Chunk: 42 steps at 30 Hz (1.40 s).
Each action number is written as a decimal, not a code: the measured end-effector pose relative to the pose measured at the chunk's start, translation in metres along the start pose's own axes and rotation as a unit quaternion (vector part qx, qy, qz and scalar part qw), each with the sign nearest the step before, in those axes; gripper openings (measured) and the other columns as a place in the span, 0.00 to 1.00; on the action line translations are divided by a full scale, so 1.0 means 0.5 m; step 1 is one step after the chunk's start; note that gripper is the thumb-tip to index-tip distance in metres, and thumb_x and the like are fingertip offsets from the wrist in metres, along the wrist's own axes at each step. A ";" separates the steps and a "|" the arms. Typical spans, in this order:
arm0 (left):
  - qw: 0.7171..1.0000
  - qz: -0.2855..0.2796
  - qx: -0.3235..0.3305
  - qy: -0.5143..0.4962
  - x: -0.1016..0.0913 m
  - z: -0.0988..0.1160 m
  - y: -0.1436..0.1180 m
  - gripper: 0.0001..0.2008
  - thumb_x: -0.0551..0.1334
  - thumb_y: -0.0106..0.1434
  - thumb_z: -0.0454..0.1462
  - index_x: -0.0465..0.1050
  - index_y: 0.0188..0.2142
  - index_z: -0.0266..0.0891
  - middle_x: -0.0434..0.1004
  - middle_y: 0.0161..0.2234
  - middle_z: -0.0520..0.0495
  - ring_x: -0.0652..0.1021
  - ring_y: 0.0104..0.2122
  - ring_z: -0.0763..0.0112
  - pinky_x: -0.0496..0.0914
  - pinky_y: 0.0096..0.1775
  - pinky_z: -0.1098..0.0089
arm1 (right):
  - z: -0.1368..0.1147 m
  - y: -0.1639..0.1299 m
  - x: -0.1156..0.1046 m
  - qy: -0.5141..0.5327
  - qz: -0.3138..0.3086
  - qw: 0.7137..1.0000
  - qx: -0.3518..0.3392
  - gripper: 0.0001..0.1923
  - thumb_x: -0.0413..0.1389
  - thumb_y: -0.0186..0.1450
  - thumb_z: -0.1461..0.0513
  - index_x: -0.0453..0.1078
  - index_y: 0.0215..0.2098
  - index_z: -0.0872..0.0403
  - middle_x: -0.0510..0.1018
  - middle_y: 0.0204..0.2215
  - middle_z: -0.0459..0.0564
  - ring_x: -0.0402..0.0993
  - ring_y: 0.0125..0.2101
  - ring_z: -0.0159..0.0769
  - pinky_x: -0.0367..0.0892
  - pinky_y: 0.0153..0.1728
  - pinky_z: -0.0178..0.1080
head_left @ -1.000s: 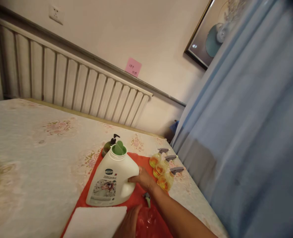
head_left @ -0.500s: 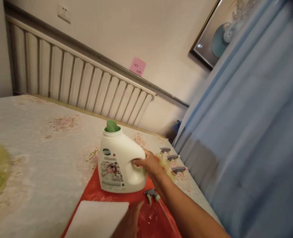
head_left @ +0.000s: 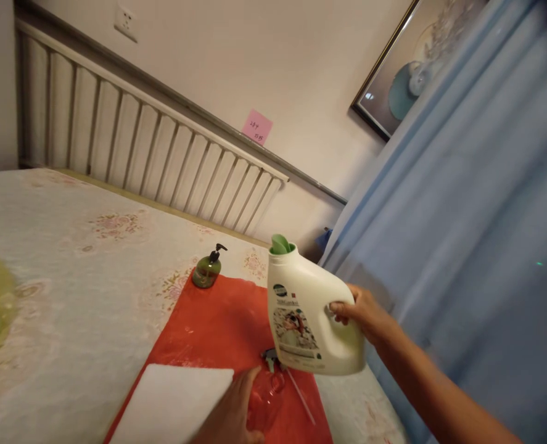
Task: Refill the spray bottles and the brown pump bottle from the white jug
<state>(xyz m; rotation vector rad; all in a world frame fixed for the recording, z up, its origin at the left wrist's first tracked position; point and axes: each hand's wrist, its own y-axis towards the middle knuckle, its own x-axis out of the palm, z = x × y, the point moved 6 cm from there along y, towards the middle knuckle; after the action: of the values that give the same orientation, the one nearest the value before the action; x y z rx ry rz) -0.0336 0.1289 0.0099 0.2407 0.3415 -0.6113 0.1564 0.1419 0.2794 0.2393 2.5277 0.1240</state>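
White plastic jug [head_left: 310,327] seems held above the right side of the red cloth [head_left: 222,314], fingers of my right hand [head_left: 366,316] clamped on it. My left hand [head_left: 236,410] meets the clear bottle [head_left: 269,401]; grip uncertain. I judge this a carry, calling for steady, upright handling.

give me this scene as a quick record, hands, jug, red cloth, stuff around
right hand: gripping the handle of the white jug
left hand: curved at the clear bottle; firmness of grip unclear
jug neck: uncapped, green insert showing
red cloth: green pump bottle at far corner, white slab at near end, spray head partly behind the jug
background: radiator, pink note, blue curtain
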 end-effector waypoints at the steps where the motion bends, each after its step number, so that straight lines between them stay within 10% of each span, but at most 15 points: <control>1: 1.000 0.002 0.002 -0.001 0.000 -0.001 0.000 0.47 0.60 0.40 0.31 0.53 0.62 0.42 0.60 0.63 0.44 0.62 0.62 0.59 0.56 0.63 0.63 | 0.011 -0.016 -0.014 -0.017 -0.003 1.000 0.012 0.16 0.68 0.45 0.54 0.74 0.25 0.56 0.72 0.15 0.45 0.64 0.16 0.30 0.59 0.17 0.32; 18: 1.000 0.001 0.028 0.005 0.005 -0.014 -0.002 0.48 0.62 0.43 0.32 0.48 0.65 0.42 0.54 0.67 0.44 0.58 0.65 0.57 0.53 0.64 0.58 | 0.113 -0.202 -0.082 -0.111 -0.060 0.985 0.117 0.18 0.67 0.47 0.58 0.77 0.37 0.52 0.77 0.25 0.47 0.66 0.19 0.32 0.58 0.15 0.30; 27: 0.998 0.020 0.056 0.009 0.006 -0.015 0.000 0.45 0.61 0.46 0.30 0.49 0.64 0.44 0.58 0.65 0.44 0.61 0.63 0.58 0.56 0.64 0.57 | 0.106 -0.236 -0.082 -0.110 -0.179 0.972 0.106 0.35 0.59 0.58 0.46 0.65 0.60 0.51 0.76 0.41 0.52 0.68 0.29 0.35 0.59 0.20 0.30; 42: 0.998 0.017 0.062 0.006 0.005 -0.012 0.001 0.45 0.61 0.46 0.30 0.49 0.64 0.44 0.56 0.65 0.44 0.60 0.63 0.57 0.54 0.64 0.57 | 0.140 -0.247 -0.084 -0.102 -0.237 0.957 0.129 0.34 0.58 0.61 0.46 0.62 0.62 0.49 0.73 0.34 0.48 0.62 0.26 0.29 0.58 0.22 0.29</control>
<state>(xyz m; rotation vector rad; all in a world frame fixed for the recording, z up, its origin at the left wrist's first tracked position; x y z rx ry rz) -0.0329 0.1303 0.0034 0.3685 0.3112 -0.5987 0.2125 0.0150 0.2276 -0.2470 2.3158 -0.4006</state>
